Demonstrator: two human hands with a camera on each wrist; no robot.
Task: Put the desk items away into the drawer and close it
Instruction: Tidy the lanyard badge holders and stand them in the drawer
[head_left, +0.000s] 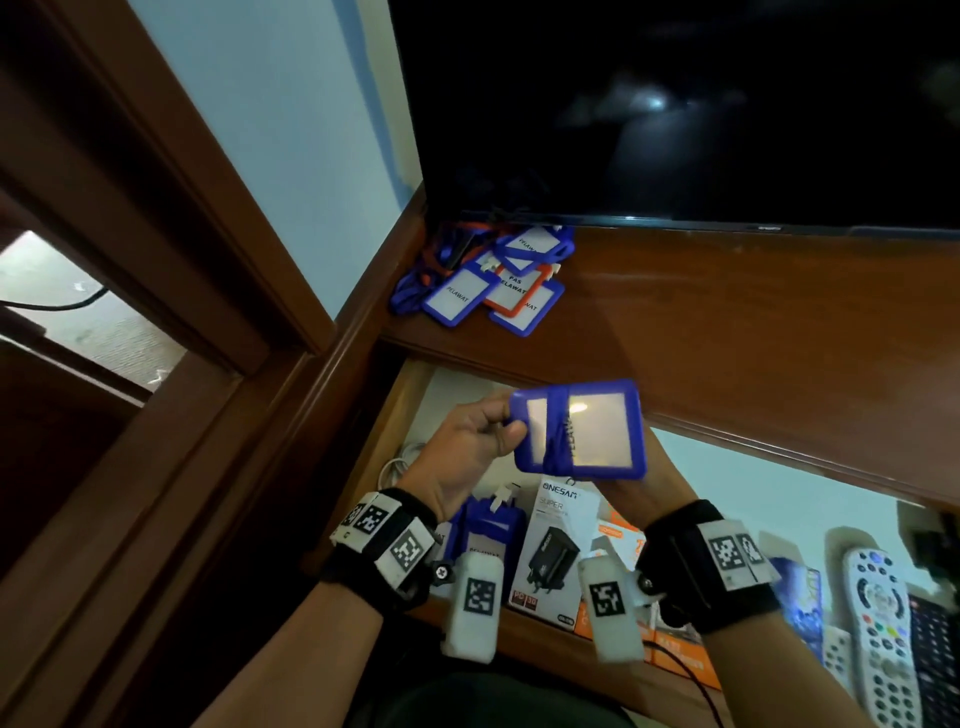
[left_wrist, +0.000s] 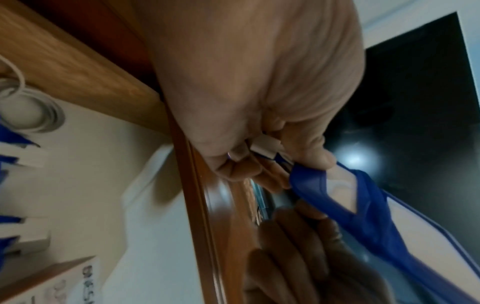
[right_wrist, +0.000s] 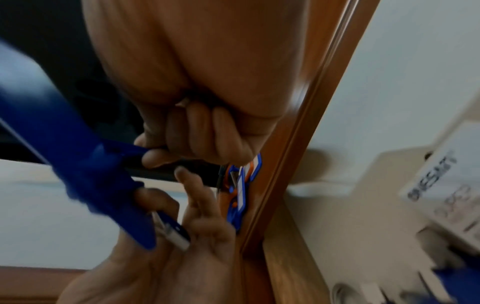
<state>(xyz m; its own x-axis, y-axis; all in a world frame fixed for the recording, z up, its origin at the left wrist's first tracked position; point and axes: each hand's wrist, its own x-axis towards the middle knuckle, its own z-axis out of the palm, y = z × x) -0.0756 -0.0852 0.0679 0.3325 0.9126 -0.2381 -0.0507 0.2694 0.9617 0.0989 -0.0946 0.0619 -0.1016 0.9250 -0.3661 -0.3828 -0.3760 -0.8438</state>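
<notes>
From the head view, I hold a blue-framed plastic badge holder with a blue strap wound round its middle (head_left: 579, 428) over the open wooden drawer (head_left: 387, 415), its long axis running left to right between my two hands. My left hand (head_left: 467, 452) pinches its left edge, thumb on top; my right hand (head_left: 636, 488) sits mostly hidden beneath the right end, so the drawer floor lies straight below both grips. More blue and orange badge holders (head_left: 493, 283) wait on the brown wooden tabletop (head_left: 727, 322), up and to the left, nearer my left hand.

From the left wrist, my left hand's fingers (left_wrist: 309, 152) curl tight on the strap (left_wrist: 363, 209) and a small white clip (left_wrist: 263, 145), with the drawer's pale floor (left_wrist: 155, 205) beside them.

From the right wrist, my right hand (right_wrist: 207, 131) is curled, thumb and forefinger closed on the blue holder's edge (right_wrist: 85, 164); my left hand (right_wrist: 182, 236) meets it from below. The leftover badge pile (right_wrist: 241, 185) shows just beyond my knuckles. I judge the next move is a short lowering into the drawer.
</notes>
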